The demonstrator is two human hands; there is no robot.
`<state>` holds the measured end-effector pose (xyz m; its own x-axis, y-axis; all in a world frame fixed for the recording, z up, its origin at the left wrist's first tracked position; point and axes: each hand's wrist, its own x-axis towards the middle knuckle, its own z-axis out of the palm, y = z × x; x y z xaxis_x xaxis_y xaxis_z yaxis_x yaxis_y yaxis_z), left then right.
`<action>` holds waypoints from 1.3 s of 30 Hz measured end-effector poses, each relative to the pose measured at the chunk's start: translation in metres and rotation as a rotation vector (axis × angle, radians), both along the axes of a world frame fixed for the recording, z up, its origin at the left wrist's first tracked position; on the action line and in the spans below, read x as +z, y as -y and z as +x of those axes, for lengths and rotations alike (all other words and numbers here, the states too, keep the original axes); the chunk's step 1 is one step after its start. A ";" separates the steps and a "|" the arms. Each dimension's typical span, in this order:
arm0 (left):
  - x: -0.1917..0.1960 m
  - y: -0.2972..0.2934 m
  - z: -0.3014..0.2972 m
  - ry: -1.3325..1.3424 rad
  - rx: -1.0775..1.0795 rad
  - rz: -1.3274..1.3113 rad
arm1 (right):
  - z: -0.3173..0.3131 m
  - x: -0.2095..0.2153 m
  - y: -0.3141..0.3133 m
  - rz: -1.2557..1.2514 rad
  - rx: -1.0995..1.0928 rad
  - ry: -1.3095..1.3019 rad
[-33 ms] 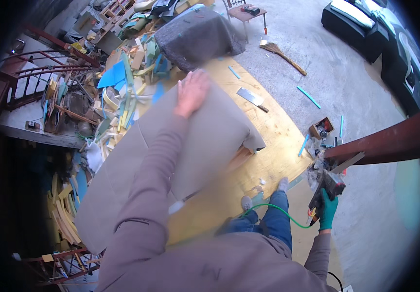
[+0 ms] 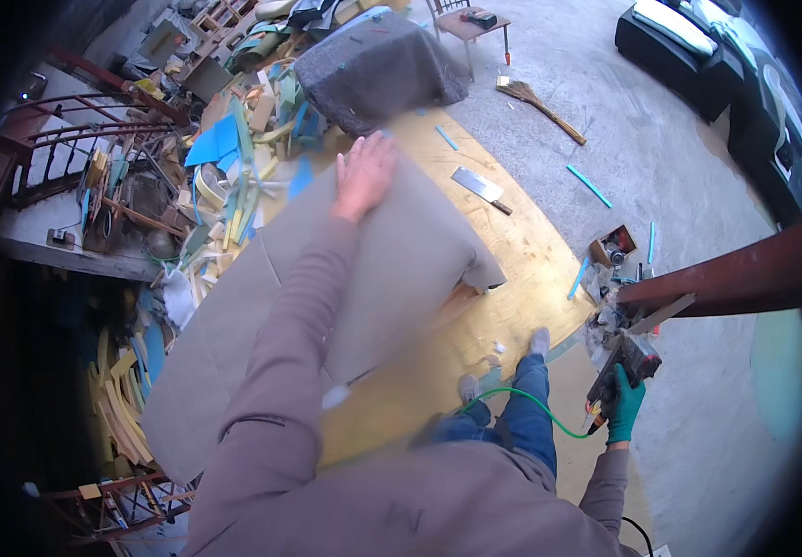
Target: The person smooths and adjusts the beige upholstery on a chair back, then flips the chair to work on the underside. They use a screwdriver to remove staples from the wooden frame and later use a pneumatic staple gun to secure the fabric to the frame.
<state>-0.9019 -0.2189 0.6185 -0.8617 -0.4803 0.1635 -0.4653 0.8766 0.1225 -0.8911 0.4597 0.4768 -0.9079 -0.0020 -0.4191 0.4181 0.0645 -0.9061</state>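
Observation:
My bare left hand [image 2: 366, 174] lies flat with its fingers stretched out on the upper edge of a large grey upholstered piece [image 2: 364, 269]. Its cover is smooth, and at the right-hand corner a fold stands open over a brownish, wood-like part [image 2: 457, 302]. Well out to the right, clear of the piece, my right hand [image 2: 626, 407] wears a green glove. It is wrapped round the handle of a black air staple gun [image 2: 613, 367], partly hidden by the fingers. A green hose [image 2: 536, 397] runs from the tool across my legs.
A wooden board [image 2: 531, 251] lies under the piece, with a cleaver [image 2: 478, 185] on it. Beyond stands a dark wrapped block [image 2: 373, 74]. Foam scraps [image 2: 243, 176] heap at the left. A red-brown beam [image 2: 726, 269] juts in from the right, near a small box [image 2: 613, 243]. A broom [image 2: 545, 110] lies farther off.

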 end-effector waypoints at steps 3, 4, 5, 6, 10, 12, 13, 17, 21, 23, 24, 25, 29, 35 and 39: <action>-0.010 0.023 -0.018 -0.083 0.091 0.075 | -0.015 -0.039 -0.012 -0.080 -0.076 0.038; -0.010 0.030 -0.022 -0.096 0.106 0.086 | -0.027 -0.052 -0.008 -0.126 -0.106 0.056; -0.009 0.036 -0.025 -0.062 0.143 0.119 | -0.042 -0.064 0.000 -0.093 -0.061 0.068; -0.007 0.042 -0.027 -0.050 0.184 0.142 | -0.060 -0.072 0.010 -0.070 -0.019 0.079; 0.000 0.058 -0.028 -0.046 0.335 0.284 | -0.159 -0.080 0.069 -0.062 0.205 0.119; 0.002 0.064 -0.028 -0.101 0.392 0.350 | -0.204 -0.076 0.100 -0.095 0.301 0.203; 0.002 0.068 -0.027 -0.092 0.417 0.368 | -0.225 -0.076 0.115 -0.075 0.339 0.212; 0.005 0.083 -0.020 0.104 0.544 0.564 | -0.283 -0.093 0.150 -0.006 0.441 0.240; 0.003 0.094 -0.021 0.221 0.656 0.733 | -0.309 -0.128 0.160 -0.076 0.429 0.295; 0.006 0.092 -0.025 0.245 0.671 0.714 | -0.318 -0.136 0.163 -0.101 0.434 0.350; 0.008 0.091 -0.029 0.284 0.699 0.717 | -0.321 -0.136 0.166 -0.108 0.442 0.366; 0.011 0.088 -0.030 0.251 0.684 0.727 | -0.326 -0.133 0.169 -0.096 0.420 0.397; 0.021 0.056 -0.005 0.080 0.637 0.581 | -0.346 -0.102 0.187 -0.085 0.441 0.379; 0.036 0.056 0.105 0.003 0.781 0.369 | -0.364 -0.082 0.208 -0.140 0.479 0.222; 0.015 0.063 0.142 -0.001 0.654 0.202 | -0.374 -0.085 0.211 0.169 0.639 -0.186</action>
<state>-0.7602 -0.2823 0.6339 -0.3841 -0.9232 0.0162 -0.8912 0.3752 0.2550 -1.2654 0.2483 0.3917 -0.8072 -0.5094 -0.2983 0.0895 0.3939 -0.9148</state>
